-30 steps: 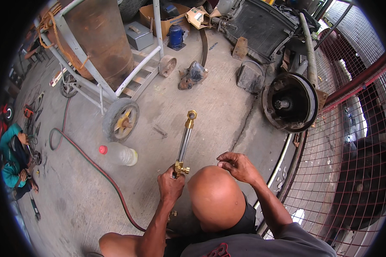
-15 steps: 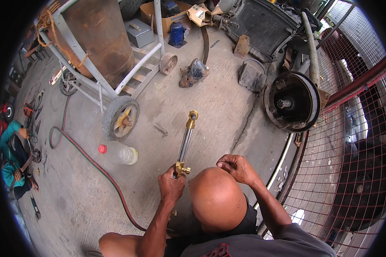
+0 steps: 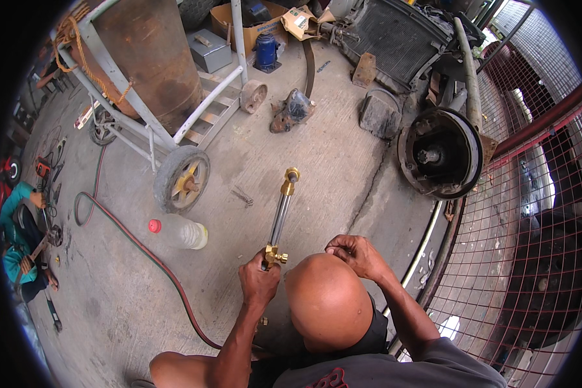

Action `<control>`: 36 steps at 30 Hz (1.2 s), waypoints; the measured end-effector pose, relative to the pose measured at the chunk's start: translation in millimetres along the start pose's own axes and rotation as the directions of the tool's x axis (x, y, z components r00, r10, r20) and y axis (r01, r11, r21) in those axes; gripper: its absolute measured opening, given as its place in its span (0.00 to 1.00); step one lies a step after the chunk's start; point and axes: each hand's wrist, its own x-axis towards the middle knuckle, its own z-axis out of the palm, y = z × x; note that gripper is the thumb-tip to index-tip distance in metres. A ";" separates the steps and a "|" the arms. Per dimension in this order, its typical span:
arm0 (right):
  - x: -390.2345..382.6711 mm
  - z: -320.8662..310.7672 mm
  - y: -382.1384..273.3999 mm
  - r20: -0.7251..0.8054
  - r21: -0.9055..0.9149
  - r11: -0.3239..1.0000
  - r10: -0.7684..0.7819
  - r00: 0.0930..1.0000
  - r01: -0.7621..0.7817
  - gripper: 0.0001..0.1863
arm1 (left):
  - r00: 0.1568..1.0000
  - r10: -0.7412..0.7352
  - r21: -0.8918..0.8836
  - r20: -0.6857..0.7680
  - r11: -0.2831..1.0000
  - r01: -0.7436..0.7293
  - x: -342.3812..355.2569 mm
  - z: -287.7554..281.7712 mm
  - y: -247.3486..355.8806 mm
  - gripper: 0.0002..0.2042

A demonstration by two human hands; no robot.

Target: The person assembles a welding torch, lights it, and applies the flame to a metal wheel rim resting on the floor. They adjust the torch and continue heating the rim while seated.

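My left hand [image 3: 258, 282] is closed round the lower part of a cutting torch [image 3: 279, 220]. The torch has brass fittings and steel tubes, and its brass tip end points away from me over the concrete floor. A brass valve knob shows just above my fingers. Beside my raised knee [image 3: 330, 301], my right hand [image 3: 361, 257] is closed in a pinch. Whatever its fingertips hold, if anything, is too small to make out. A plastic bottle [image 3: 184, 233] with a red cap lies to the left of the torch.
A red and green twin hose [image 3: 155, 260] runs along the floor toward me. At the far left stands a wheeled cart [image 3: 185, 179] with a rusty cylinder. A brake drum [image 3: 441, 154] and red mesh fence [image 3: 485, 258] are at right. Another person [image 3: 24, 226] works at the left edge.
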 end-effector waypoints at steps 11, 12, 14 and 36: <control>-2.6 -2.3 -9.6 0.001 0.000 1.000 -0.005 1.000 0.005 0.10 | 1.000 0.005 -0.020 -0.015 1.000 -0.005 -1.7 -1.4 6.0 0.10; -3.0 -2.4 -9.3 0.002 0.004 1.000 -0.010 1.000 0.010 0.10 | 1.000 0.014 -0.014 -0.020 1.000 -0.014 -1.7 -1.4 5.6 0.10; -3.2 -2.4 -8.9 -0.004 0.005 1.000 -0.028 1.000 0.028 0.10 | 0.999 0.031 -0.001 -0.029 1.000 -0.031 -1.8 -1.1 4.4 0.09; -7.0 -0.5 -2.8 -0.032 0.025 0.997 -0.066 0.997 0.067 0.10 | 0.998 0.060 -0.106 -0.025 0.992 -0.062 -4.6 0.5 6.4 0.08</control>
